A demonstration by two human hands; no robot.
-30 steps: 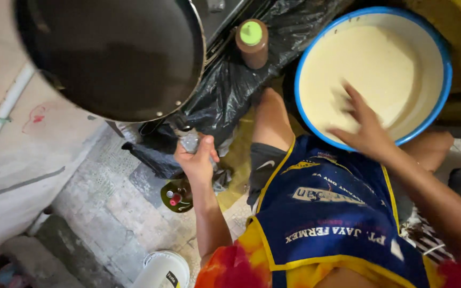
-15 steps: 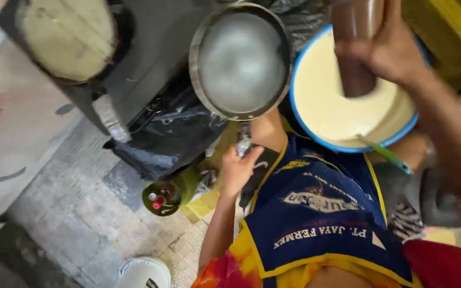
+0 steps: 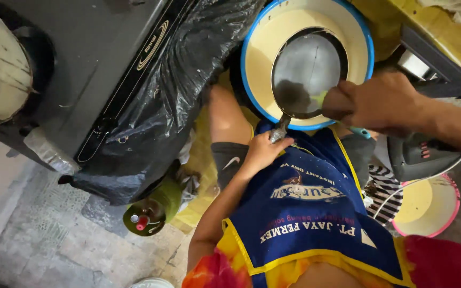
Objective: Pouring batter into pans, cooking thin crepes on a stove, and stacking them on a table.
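Note:
My left hand (image 3: 262,153) grips the handle of a small dark frying pan (image 3: 308,69). The pan hangs tilted over a wide blue-rimmed basin (image 3: 252,37) of pale batter that stands in front of my knees. My right hand (image 3: 385,104) is closed on a brown cup (image 3: 334,104) pressed against the pan's near right rim. A dark patch and a greenish bit lie inside the pan by the cup. A teal handle (image 3: 361,132) pokes out under my right hand. I wear a blue apron (image 3: 305,213).
A black stove (image 3: 97,69) stands at left, with a pale crepe in a pan (image 3: 1,69) on it. Crumpled black plastic (image 3: 182,80) hangs off its side above a green gas cylinder (image 3: 153,210). A pink-rimmed bowl (image 3: 452,213) and a dark appliance (image 3: 422,154) sit at right.
The pan has swung right from beside the stove to over the basin. My right hand has come down with the cup from above the basin to the pan's rim.

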